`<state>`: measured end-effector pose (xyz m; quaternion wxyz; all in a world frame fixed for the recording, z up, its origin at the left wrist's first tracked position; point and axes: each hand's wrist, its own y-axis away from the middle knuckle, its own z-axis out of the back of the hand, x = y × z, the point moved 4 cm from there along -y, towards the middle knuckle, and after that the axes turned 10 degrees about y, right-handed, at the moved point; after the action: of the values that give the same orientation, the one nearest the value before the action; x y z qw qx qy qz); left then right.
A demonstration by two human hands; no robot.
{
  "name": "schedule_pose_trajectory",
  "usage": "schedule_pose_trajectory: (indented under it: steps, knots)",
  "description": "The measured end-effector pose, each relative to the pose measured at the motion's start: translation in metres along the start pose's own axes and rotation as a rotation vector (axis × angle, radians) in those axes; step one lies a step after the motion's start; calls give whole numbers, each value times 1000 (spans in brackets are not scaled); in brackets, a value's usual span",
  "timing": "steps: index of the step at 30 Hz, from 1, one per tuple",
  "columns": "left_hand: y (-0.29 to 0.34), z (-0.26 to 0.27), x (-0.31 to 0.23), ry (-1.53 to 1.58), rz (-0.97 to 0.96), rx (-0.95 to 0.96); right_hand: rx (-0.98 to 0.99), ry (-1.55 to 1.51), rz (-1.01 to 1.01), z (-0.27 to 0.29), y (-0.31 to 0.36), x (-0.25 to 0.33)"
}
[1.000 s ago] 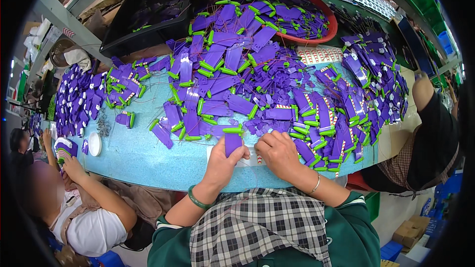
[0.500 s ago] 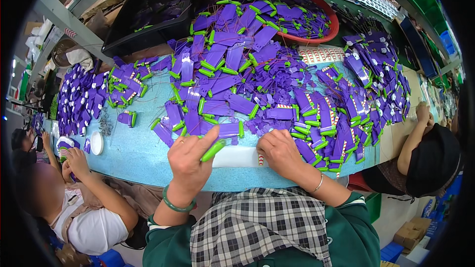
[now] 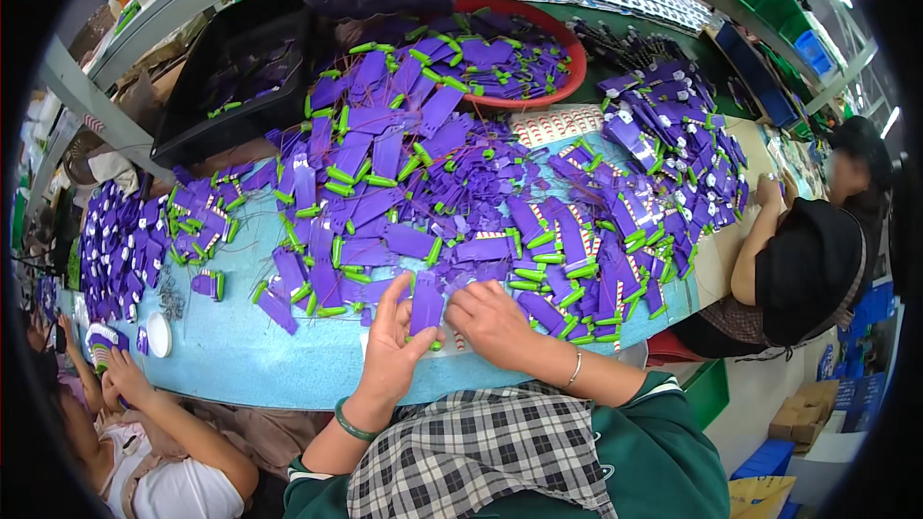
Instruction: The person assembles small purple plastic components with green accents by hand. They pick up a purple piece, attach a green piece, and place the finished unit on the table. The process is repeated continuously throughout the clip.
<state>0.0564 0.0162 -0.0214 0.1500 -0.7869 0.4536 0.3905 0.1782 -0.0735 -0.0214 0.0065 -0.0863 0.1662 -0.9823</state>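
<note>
My left hand (image 3: 386, 358) grips a flat purple plastic part (image 3: 427, 306) with green ends between thumb and forefinger. The part is held upright, its broad face showing. Beside it my right hand (image 3: 495, 329) is closed, the fingertips pinched together; what they hold, if anything, is hidden. Just below those fingertips a small red-and-white striped strip (image 3: 460, 339) shows over a white sheet, which my hands mostly cover. Purple parts with green ends (image 3: 365, 251) lie heaped just beyond both hands.
A red basin (image 3: 574, 62) and a black bin (image 3: 173, 125) with more purple parts stand at the back. Striped strips lie on a sheet (image 3: 553, 124). A white dish (image 3: 159, 334) sits at left. People work on both sides, one sleeve (image 3: 183, 461) close at left.
The purple part in my left hand has turned from edge-on to its broad face, and my left fingers have spread around it. My right hand stays pinched. The whole view has shifted.
</note>
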Motion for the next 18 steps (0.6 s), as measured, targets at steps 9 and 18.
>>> schedule_pose_trajectory:
  steps: [9,18]
  knots:
    - [-2,14,17,-302,53,-74,6,-534,-151,37,-4,-21]
    - [-3,-11,-14,-506,113,-37,-57,-336,-96,75,-30,-7]
